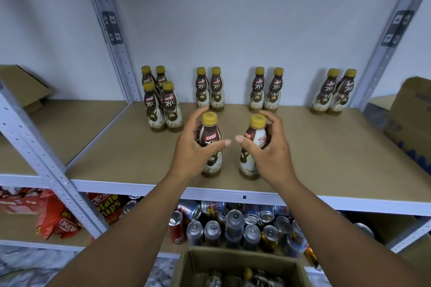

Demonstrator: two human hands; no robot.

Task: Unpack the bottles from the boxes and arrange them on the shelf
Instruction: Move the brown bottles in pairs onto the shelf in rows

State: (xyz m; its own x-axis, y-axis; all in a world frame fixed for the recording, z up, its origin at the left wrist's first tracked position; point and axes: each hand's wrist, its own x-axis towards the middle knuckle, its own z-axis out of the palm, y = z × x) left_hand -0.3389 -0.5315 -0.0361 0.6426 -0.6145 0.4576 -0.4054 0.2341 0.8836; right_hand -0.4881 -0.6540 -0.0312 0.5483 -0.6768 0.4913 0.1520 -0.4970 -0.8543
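A: Starting from the left, what stands on the shelf (326, 147)?

B: A block of four (161, 105) is at the back left corner. Then the first pair (210, 88), second pair (265, 88) and third pair (333, 91) follow along the back edge. I think the gaps are kept so that each pair can become a block of four.

A: And the hands?

B: The left hand (196, 149) is curled round the left bottle (210, 136), fingers behind and thumb across the label. The right hand (271, 150) is curled round the right bottle (256, 137) in the same way. How firmly they press, I cannot tell. Both bottles stand upright near the front edge, a little apart.

A: Why there?

B: Probably to set them down first and then push them back to a pair. Held at the middle, they should not tip.

A: Is there more to unpack?

B: Yes, the box (198, 261) below the shelf has bottles inside.
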